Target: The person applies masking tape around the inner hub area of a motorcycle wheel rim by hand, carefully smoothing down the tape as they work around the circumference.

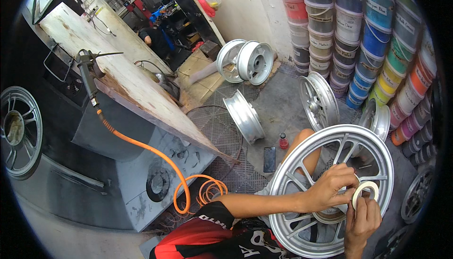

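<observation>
A silver motorcycle wheel rim (288, 177) stands tilted across my lap. Over its hub area, my right hand (364, 218) grips a roll of masking tape (356, 200) by its lower edge. My left hand (334, 188) reaches across from the left and pinches at the roll's left side; what lies between those fingertips is partly hidden, perhaps the loose tape end. The wheel's central hub ring (329, 217) shows just below my left hand, partly covered by it.
More rims (244, 117) stand on the floor ahead, beside a phone (269, 160) and a small red bottle (283, 141). Stacked paint tubs (348, 23) line the right wall. An air blow gun (87, 78) with an orange coiled hose (155, 152) hangs at left. Another person (152, 37) is beyond the doorway.
</observation>
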Tool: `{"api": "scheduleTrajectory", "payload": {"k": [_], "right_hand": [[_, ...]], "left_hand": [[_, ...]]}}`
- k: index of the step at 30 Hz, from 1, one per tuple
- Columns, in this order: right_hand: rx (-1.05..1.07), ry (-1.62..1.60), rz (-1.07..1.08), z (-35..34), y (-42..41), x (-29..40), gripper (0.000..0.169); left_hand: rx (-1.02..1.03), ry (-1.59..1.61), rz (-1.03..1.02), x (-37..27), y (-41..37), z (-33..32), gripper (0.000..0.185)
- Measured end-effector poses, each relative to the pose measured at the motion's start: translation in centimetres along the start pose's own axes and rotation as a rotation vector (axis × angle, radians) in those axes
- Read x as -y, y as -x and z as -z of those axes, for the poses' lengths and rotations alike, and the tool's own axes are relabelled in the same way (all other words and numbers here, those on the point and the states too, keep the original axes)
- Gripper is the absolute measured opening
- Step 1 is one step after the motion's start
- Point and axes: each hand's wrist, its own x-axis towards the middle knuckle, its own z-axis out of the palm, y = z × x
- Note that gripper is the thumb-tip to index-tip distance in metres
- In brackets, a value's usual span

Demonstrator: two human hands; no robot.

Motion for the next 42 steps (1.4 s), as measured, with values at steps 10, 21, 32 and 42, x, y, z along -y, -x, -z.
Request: {"api": "scheduleTrajectory", "payload": {"k": [10, 21, 32, 42], "right_hand": [[-0.053, -0.164, -0.048, -0.1, 1.6, -0.7, 0.028], [0.246, -0.657, 0.105, -2.2, 5.4, 3.0, 0.024], [0.561, -0.485, 0.162, -3.3, 6.5, 3.8, 0.022], [0.614, -0.407, 0.286, -3.3, 5.9, 2.8, 0.026]], "left_hand": [[0.259, 0.524, 0.203, 2.3, -0.2, 0.7, 0.019], [0.013, 0.795, 0.483, 4.7, -1.0, 4.5, 0.026], [0.113, 0.552, 0.291, 4.3, -1.2, 5.7, 0.032], [0.160, 0.174, 0.209, 0.9, -2.4, 7.9, 0.034]]}}
